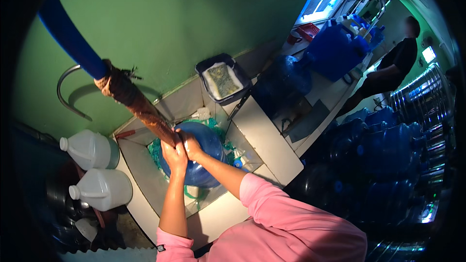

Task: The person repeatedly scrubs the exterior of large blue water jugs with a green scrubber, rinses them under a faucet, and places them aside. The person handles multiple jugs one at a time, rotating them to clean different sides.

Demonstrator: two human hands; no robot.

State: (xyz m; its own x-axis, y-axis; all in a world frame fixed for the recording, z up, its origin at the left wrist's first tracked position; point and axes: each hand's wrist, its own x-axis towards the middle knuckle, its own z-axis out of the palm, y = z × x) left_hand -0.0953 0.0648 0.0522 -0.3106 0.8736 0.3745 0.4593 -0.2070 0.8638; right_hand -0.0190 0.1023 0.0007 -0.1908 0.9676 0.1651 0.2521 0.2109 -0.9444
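Note:
A large blue plastic water bottle (pixel 209 145) stands in a tiled sink basin (pixel 134 156) in the middle of the head view. Above it, my left hand (pixel 174 156) and my right hand (pixel 190 145) are both closed around the lower end of a brown, wrapped pole or handle (pixel 145 116). Its upper part joins a curved blue tube (pixel 72 36). Whether the pole's end enters the bottle is hidden by my hands. Green netting (pixel 154 153) and a blue cap (pixel 237 163) lie around the bottle.
Two white jugs (pixel 105 189) stand left of the basin. Behind it are a curved metal spout (pixel 63 80), a dark tub with a foamy sponge (pixel 222 80) and a knife (pixel 239 107). Blue containers (pixel 327 51) crowd the counter at right; a person (pixel 397 62) is beyond.

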